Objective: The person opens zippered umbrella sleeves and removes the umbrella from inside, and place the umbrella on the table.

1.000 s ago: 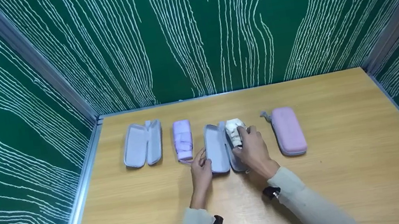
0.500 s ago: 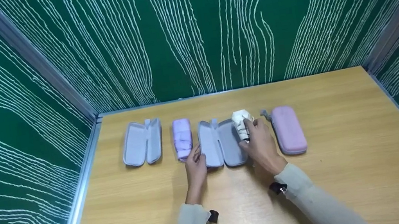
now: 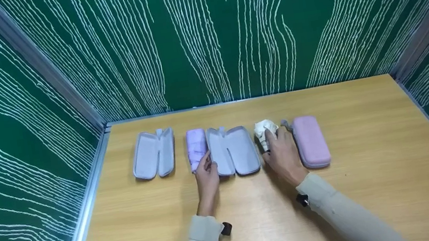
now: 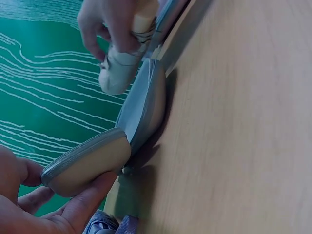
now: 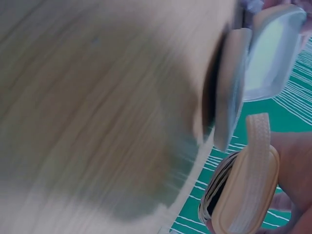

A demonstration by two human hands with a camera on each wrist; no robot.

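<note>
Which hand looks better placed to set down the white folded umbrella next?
Probably the right hand: it grips the white folded umbrella, while the left hand holds the open case beside that umbrella.

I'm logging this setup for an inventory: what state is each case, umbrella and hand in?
Far-left case: open, nothing visible inside.
Purple umbrella: folded, lying on the table.
Middle case: open, nothing visible inside.
Cream umbrella: folded, held.
Pink case: closed, contents hidden.
Left grip: holding the middle case.
Right grip: holding the cream umbrella.
</note>
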